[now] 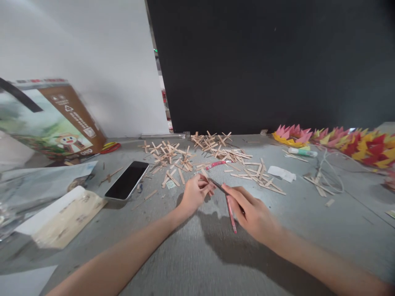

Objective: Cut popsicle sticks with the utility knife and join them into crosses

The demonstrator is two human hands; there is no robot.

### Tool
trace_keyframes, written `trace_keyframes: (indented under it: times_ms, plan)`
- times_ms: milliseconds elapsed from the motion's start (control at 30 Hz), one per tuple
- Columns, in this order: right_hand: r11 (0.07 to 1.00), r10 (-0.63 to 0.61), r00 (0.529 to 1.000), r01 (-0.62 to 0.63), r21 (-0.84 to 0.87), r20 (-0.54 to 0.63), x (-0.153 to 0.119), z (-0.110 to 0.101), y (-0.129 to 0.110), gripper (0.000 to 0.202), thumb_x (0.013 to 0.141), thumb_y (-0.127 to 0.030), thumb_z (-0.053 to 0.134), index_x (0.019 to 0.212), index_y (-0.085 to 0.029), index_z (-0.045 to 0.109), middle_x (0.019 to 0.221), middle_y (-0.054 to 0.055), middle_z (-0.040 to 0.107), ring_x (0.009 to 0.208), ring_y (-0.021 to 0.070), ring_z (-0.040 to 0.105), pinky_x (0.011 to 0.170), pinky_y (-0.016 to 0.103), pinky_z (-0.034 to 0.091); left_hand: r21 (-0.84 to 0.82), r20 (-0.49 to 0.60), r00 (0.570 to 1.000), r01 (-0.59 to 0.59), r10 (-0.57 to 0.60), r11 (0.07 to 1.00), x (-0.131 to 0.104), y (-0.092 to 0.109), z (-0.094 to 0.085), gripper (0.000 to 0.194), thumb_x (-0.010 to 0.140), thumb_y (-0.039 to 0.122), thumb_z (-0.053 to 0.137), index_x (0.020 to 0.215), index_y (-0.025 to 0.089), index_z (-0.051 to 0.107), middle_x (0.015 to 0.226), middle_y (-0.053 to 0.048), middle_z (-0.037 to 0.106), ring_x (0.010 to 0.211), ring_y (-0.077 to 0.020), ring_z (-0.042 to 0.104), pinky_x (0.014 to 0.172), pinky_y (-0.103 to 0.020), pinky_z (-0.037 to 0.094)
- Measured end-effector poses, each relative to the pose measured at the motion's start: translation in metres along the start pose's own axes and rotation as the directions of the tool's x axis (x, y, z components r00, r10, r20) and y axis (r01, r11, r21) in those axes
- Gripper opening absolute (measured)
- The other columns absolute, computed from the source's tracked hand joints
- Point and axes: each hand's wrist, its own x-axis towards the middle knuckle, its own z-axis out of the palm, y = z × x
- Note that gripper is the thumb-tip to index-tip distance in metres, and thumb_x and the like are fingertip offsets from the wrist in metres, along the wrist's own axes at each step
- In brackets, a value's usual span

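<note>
Near the middle of the table, my left hand [196, 192] is closed in a pinch, its fingertips at the tip of a slim dark tool [217, 186]. What those fingers hold, if anything, is too small to make out. My right hand [254, 211] is closed around the other end of the dark tool, which points toward the left hand. A thin red stick-like thing [231, 216] slants down beneath the right hand; I cannot tell whether it is held or lies on the table. Just beyond both hands lie flat wooden sticks [168, 156], several of them crossed in pairs.
A phone [127, 181] lies left of the sticks, near a printed bag [58, 123] and plastic packets [68, 218]. To the right are a white scrap [282, 173], a glue stick [302, 152], a cable [339, 174] and folded paper crowns [364, 148]. A black panel [271, 65] stands behind.
</note>
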Motion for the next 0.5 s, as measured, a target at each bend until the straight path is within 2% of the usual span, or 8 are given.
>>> trace_keyframes:
  times_ms: [200, 367, 500]
  plan:
    - [0.976, 0.185, 0.982, -0.179, 0.121, -0.037, 0.005, 0.015, 0.026, 0.042, 0.11, -0.027, 0.041, 0.152, -0.028, 0.043, 0.12, 0.01, 0.066, 0.099, 0.0224, 0.072, 0.087, 0.037, 0.06, -0.063, 0.008, 1.0, 0.026, -0.026, 0.998, 0.0, -0.001, 0.0, 0.026, 0.082, 0.035, 0.076, 0.084, 0.02, 0.055, 0.076, -0.003, 0.078, 0.057, -0.0136, 0.066, 0.06, -0.025, 0.052]
    - [0.971, 0.182, 0.982, -0.17, 0.166, -0.057, 0.006, 0.017, 0.034, 0.037, 0.109, -0.027, 0.043, 0.145, -0.027, 0.05, 0.128, 0.012, 0.062, 0.116, 0.0251, 0.066, 0.098, 0.041, 0.056, -0.076, 0.005, 0.999, 0.046, -0.046, 0.996, 0.0, -0.002, 0.0, 0.027, 0.081, 0.038, 0.079, 0.083, 0.019, 0.059, 0.079, -0.004, 0.079, 0.058, -0.0137, 0.066, 0.06, -0.026, 0.052]
    - [0.965, 0.186, 0.982, -0.177, 0.193, -0.03, 0.007, 0.015, 0.032, 0.034, 0.109, -0.026, 0.043, 0.142, -0.026, 0.053, 0.122, 0.011, 0.063, 0.11, 0.024, 0.066, 0.097, 0.039, 0.055, -0.092, 0.0, 0.999, 0.045, -0.045, 0.995, 0.002, -0.001, 0.001, 0.025, 0.08, 0.038, 0.079, 0.082, 0.017, 0.066, 0.077, -0.005, 0.077, 0.059, -0.0131, 0.065, 0.06, -0.025, 0.052]
